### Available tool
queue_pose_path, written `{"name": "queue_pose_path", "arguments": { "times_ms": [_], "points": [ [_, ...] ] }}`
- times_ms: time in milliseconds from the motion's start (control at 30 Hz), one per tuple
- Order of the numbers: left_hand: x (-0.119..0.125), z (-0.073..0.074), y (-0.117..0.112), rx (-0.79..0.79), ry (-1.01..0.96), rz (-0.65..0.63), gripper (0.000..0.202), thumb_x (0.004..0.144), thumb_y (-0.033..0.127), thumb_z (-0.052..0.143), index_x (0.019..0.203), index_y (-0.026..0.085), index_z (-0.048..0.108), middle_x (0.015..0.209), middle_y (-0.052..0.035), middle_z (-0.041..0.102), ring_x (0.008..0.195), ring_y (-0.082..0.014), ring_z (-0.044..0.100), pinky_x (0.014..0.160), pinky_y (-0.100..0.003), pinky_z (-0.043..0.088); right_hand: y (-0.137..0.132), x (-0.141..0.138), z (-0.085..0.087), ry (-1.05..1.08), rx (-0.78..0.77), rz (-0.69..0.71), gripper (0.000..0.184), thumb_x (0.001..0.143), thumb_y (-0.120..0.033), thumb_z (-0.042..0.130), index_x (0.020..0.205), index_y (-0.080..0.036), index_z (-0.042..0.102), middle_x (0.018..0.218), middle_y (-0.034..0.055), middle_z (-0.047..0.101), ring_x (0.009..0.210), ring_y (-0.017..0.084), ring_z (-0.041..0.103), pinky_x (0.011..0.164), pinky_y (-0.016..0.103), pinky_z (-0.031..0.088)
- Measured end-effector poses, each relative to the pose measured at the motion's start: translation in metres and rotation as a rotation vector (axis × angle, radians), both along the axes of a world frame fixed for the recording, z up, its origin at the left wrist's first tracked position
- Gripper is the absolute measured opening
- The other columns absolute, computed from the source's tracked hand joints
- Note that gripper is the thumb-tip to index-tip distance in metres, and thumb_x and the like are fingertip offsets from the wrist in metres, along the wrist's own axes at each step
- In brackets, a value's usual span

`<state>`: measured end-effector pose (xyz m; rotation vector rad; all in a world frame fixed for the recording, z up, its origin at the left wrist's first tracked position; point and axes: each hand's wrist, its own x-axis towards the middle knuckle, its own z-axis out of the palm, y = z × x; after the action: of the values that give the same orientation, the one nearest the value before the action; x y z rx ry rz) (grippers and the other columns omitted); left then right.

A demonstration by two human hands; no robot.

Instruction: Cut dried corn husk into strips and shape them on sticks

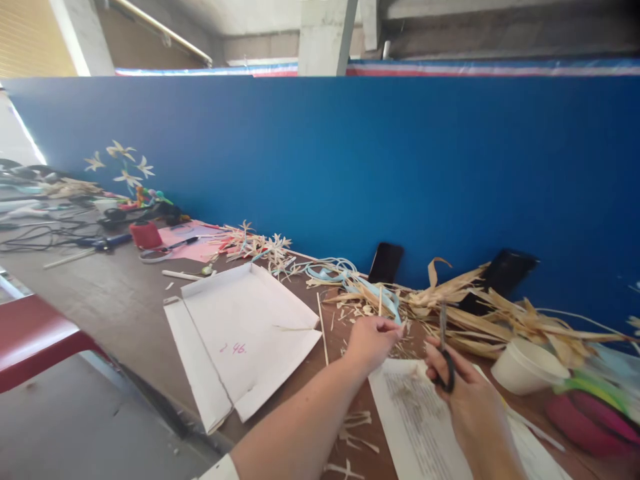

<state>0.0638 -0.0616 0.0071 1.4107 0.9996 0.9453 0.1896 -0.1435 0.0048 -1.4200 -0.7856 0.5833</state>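
My right hand (467,390) has its fingers through the black handles of a pair of scissors (443,327), whose blades point up and away from me. To its left, my left hand (369,343) is closed in a pinch above the scraps on the table; whatever sits between the fingertips is too small to make out. A thin pale stick (380,301) rises just behind that hand, and I cannot tell whether it is held. Below both hands lies a printed sheet of paper (407,413) with small cuttings scattered on it.
An opened white cardboard box (250,333) lies left of my hands. Dried husks (450,297), two dark phones (386,262) and a white cup (530,367) stand along the blue partition (325,167). Husk flowers (273,247) and a red spool (145,235) are further left.
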Motion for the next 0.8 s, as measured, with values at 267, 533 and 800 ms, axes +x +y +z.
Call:
{"name": "queue_pose_path", "arguments": {
  "times_ms": [267, 533, 800],
  "points": [
    [-0.009, 0.001, -0.004, 0.196, 0.633, -0.286, 0.021, 0.07, 0.025, 0.059, 0.087, 0.022, 0.071, 0.086, -0.0022, 0.069, 0.079, -0.0162, 0.061, 0.072, -0.025, 0.045, -0.002, -0.002, 0.006, 0.21, 0.108, -0.08, 0.045, 0.062, -0.038, 0.077, 0.104, -0.023, 0.069, 0.072, -0.0005, 0.06, 0.06, 0.007, 0.051, 0.047, 0.015, 0.038],
    [-0.009, 0.002, -0.012, 0.51, 0.729, -0.248, 0.023, 0.074, 0.027, 0.058, 0.094, 0.024, 0.069, 0.104, -0.0053, 0.062, 0.088, -0.0178, 0.059, 0.081, -0.029, 0.045, -0.005, 0.003, 0.009, 0.223, 0.175, -0.078, 0.045, 0.065, -0.039, 0.075, 0.105, -0.02, 0.067, 0.072, 0.001, 0.058, 0.06, 0.009, 0.049, 0.041, 0.016, 0.031],
    [0.005, -0.019, -0.016, 0.842, 0.693, -0.478, 0.019, 0.075, 0.027, 0.057, 0.087, 0.022, 0.07, 0.082, -0.004, 0.062, 0.085, -0.0177, 0.056, 0.073, -0.025, 0.044, -0.005, 0.002, 0.01, 0.247, 0.187, -0.08, 0.043, 0.065, -0.038, 0.075, 0.103, -0.02, 0.068, 0.069, 0.0006, 0.056, 0.059, 0.009, 0.048, 0.04, 0.016, 0.027]
  ]
}}
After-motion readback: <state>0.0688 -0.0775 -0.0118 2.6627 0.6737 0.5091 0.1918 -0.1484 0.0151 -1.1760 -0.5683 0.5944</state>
